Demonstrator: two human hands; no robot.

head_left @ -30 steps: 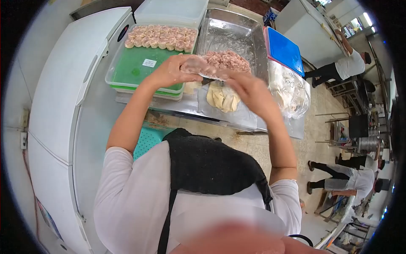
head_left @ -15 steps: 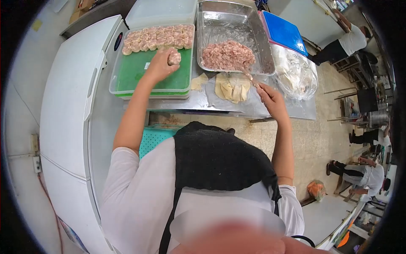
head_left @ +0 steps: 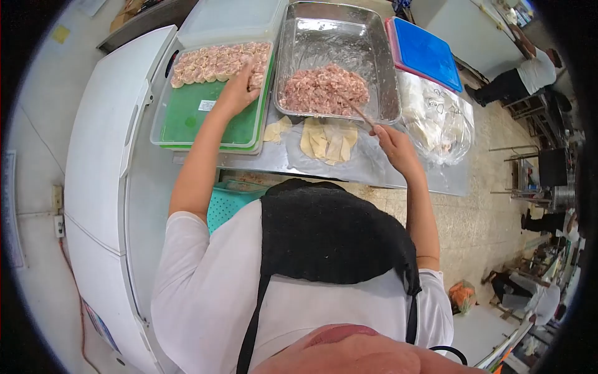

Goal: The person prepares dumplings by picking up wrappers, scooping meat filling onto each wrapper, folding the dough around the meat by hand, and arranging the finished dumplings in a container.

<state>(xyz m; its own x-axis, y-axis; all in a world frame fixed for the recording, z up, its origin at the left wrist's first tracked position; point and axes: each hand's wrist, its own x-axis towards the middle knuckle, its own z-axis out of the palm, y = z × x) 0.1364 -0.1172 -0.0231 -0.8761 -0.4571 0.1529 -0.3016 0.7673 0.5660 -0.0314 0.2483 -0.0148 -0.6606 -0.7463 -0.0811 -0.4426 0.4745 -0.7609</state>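
My left hand [head_left: 238, 92] lies over the right end of the rows of meat dumplings [head_left: 208, 64], fingers stretched out and thumb apart, touching the dumplings there. They are packed at the far side of a clear plastic tray with a green base [head_left: 180, 128]. My right hand [head_left: 397, 148] is closed round the handle of a thin spatula [head_left: 361, 115], whose tip is in the minced meat [head_left: 324, 90]. That meat is heaped in the near part of a deep metal pan [head_left: 317, 45]. Yellowish dumpling wrappers [head_left: 327, 140] lie in front of the pan, with a few more wrappers [head_left: 277, 129] to their left.
A blue lid [head_left: 427, 51] and a plastic bag with writing [head_left: 436, 115] are right of the pan. The white refrigerator [head_left: 103, 156] stands at left. Beneath the table edge is a turquoise basket [head_left: 227, 206]. Other people, one a person in white [head_left: 539, 71], are at right.
My left hand has moved the dumpling it held away from me, into the right end of the rows. The spatula has gone from the pan's near edge into the meat.
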